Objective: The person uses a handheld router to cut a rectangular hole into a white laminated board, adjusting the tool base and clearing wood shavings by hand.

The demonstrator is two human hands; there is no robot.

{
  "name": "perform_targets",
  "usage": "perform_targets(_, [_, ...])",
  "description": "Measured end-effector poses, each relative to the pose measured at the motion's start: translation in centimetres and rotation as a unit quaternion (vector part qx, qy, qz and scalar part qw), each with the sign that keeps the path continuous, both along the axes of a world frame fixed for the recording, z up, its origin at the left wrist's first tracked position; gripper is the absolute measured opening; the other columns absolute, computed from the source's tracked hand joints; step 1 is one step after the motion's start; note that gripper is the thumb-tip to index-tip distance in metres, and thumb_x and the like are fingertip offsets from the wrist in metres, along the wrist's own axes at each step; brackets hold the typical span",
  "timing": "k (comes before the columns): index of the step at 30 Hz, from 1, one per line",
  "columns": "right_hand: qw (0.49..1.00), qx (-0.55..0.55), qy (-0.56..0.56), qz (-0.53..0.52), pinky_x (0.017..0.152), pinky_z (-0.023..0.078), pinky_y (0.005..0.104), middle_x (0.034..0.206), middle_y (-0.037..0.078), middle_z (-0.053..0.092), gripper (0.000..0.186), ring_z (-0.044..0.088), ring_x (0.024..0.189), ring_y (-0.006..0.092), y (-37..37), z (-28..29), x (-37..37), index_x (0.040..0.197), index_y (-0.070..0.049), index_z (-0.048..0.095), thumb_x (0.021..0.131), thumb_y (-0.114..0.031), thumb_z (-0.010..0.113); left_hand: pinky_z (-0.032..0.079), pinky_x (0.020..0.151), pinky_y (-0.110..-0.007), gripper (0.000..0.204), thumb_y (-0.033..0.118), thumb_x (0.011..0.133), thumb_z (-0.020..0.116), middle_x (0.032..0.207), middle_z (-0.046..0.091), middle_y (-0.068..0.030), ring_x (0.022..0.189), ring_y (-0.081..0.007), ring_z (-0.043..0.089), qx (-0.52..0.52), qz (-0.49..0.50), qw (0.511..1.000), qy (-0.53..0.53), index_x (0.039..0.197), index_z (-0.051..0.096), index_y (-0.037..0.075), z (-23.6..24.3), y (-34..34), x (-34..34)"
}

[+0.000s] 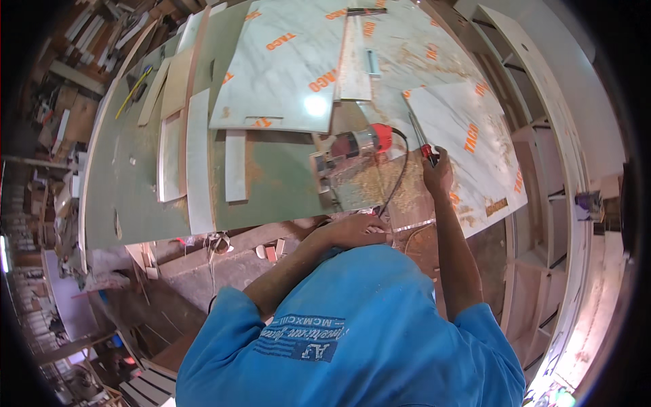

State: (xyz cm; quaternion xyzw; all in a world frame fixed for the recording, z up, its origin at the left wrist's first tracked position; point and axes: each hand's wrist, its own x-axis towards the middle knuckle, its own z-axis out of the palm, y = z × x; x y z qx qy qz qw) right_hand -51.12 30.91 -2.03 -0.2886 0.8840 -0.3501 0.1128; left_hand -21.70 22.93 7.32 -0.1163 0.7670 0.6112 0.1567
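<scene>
My right hand [437, 169] is closed on a screwdriver [428, 152] with a red and black handle, its long shaft lying over a white marble-patterned panel [488, 163] with orange markings. My left hand [366, 229] is low at the bench's front edge beside a dark cord [390, 197], fingers curled; what they hold, if anything, is too small to make out. Between and above my hands, a red power tool [380, 138] with a clear housing lies on its side among wood shavings [407, 183], its cord looping down toward my left hand.
The green bench [129, 210] carries wooden strips [203, 163], a large white panel [271, 74] and a yellow-handled tool [134, 91] at left. A white cabinet frame [563, 203] stands along the right. Offcuts [271, 252] and clutter lie below and left of the bench.
</scene>
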Motion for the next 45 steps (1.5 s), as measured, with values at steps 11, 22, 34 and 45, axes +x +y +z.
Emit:
perform_targets(11, [0.905, -0.075, -0.409, -0.095, 0.072, 0.055, 0.0345, 0.09, 0.01, 0.071, 0.058, 0.069, 0.076, 0.0207, -9.0, 2.1, 10.9, 0.108, -0.001, 0.068, 0.089, -0.056, 0.075, 0.05, 0.1, -0.037, 0.054, 0.05, 0.1, 0.066, 0.121, 0.072, -0.0141, 0.113, -0.0223, 0.066, 0.116, 0.111, 0.987, -0.019, 0.122, 0.072, 0.002, -2.7, -8.7, 16.2])
perform_targets(22, [0.76, -0.159, -0.618, -0.126, 0.072, 0.057, 0.0393, 0.085, 0.006, 0.071, 0.032, 0.066, 0.075, 0.0214, -16.5, -0.6, 14.8, 0.093, -0.015, 0.071, 0.093, -0.046, 0.073, 0.051, 0.098, -0.035, 0.051, 0.047, 0.099, 0.068, 0.115, 0.073, -0.0123, 0.109, -0.0199, 0.066, 0.158, 0.185, 0.97, -0.008, 0.122, 0.072, 0.001, -5.9, -10.7, 21.7])
perform_targets(34, [0.678, -0.403, -0.589, -0.175, 0.058, 0.051, 0.0362, 0.064, 0.0, 0.061, 0.023, 0.06, 0.057, 0.0174, -11.6, 7.6, 20.4, 0.077, -0.015, 0.062, 0.092, -0.026, 0.075, 0.051, 0.099, -0.033, 0.043, 0.037, 0.101, 0.069, 0.117, 0.073, -0.0102, 0.109, -0.0163, 0.066, 0.141, 0.14, 0.979, -0.05, 0.123, 0.07, 0.0, -6.4, -12.4, 19.8])
perform_targets(45, [0.682, -0.512, -0.517, -0.079, 0.077, 0.058, 0.0445, 0.086, 0.011, 0.073, 0.026, 0.071, 0.076, 0.0265, -1.3, 13.6, 19.1, 0.105, -0.006, 0.068, 0.093, -0.028, 0.075, 0.048, 0.106, -0.037, 0.047, 0.042, 0.103, 0.065, 0.12, 0.073, -0.0111, 0.117, -0.0182, 0.064, 0.066, 0.102, 0.992, -0.03, 0.124, 0.07, 0.001, -1.5, -12.7, 12.7])
